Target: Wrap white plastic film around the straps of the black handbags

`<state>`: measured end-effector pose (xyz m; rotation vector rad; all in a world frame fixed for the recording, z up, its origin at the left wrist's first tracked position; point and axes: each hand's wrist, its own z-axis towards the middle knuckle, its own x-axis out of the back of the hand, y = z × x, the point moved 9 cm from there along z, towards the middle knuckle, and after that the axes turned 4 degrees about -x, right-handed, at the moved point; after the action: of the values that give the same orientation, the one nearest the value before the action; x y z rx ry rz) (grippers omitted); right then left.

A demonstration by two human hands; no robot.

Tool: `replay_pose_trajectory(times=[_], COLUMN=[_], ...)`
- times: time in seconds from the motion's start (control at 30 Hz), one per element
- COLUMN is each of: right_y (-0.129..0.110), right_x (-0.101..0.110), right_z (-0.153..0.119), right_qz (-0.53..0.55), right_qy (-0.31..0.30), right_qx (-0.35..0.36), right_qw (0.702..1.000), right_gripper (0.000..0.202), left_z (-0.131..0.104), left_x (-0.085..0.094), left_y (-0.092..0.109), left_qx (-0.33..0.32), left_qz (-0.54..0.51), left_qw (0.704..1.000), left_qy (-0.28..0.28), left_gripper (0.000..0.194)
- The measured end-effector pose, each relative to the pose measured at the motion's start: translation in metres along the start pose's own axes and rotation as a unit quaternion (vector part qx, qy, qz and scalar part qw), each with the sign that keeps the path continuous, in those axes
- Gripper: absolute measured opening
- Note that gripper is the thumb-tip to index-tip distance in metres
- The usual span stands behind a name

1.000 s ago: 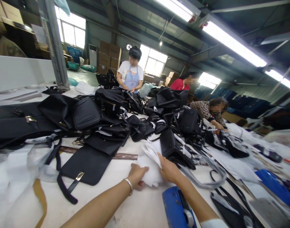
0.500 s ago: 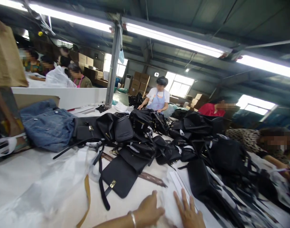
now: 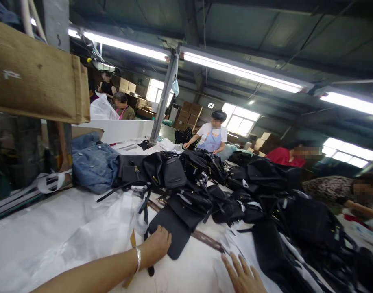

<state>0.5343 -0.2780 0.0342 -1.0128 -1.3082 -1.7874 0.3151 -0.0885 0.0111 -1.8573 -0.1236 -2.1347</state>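
My left hand (image 3: 157,246), with a bracelet at the wrist, is closed at the lower left part of a black bag's flap (image 3: 177,242). Its curled fingers cover the spot where the gold clasp sits. The bag (image 3: 192,205) lies on its back with the flap spread toward me. At the bottom edge, my right hand (image 3: 243,276) is open, fingers spread, over white paper sheets (image 3: 239,244) on the white tabletop. A brown strip (image 3: 207,240) runs partly under the bag. Between my left forearm and the flap, a dark strap end (image 3: 151,270) shows.
Black bags (image 3: 265,171) are heaped across the table's far and right sides. A denim bag (image 3: 94,162) sits at left, near clear plastic (image 3: 91,232). A brown carton (image 3: 36,73) juts in at upper left. Across the table stands a person in a blue apron (image 3: 212,140); others work nearby.
My left hand has moved left from the paper onto the bag's flap, covering its clasp. My right hand stays spread near the paper. The view has turned left, bringing in more of the carton.
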Motion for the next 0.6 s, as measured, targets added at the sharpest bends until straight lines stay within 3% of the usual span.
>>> replay_pose_trajectory(times=[0.13, 0.3, 0.37, 0.47, 0.6], right_y=[-0.04, -0.104, -0.125, -0.145, -0.144], right_x=[0.018, 0.039, 0.041, 0.047, 0.048], right_z=[0.014, 0.034, 0.041, 0.045, 0.042], right_qz=[0.087, 0.231, 0.249, 0.272, 0.329], right_qy=[-0.076, -0.153, -0.177, -0.182, -0.135], right_qx=[-0.006, 0.024, 0.023, 0.02, -0.02], right_qw=[0.993, 0.96, 0.952, 0.945, 0.934], right_gripper=[0.085, 0.07, 0.066, 0.063, 0.061], left_z=[0.006, 0.004, 0.012, 0.036, 0.063], left_x=[0.003, -0.003, 0.001, 0.017, 0.043], left_y=[0.007, 0.027, 0.028, 0.013, -0.021], left_qx=[-0.017, -0.05, -0.035, 0.014, 0.058], left_qz=[0.007, 0.002, -0.028, -0.067, -0.104], left_qw=[1.0, 0.998, 0.999, 0.998, 0.993], left_qy=[0.018, 0.025, 0.018, 0.014, 0.019], left_gripper=[0.051, 0.049, 0.046, 0.034, 0.023])
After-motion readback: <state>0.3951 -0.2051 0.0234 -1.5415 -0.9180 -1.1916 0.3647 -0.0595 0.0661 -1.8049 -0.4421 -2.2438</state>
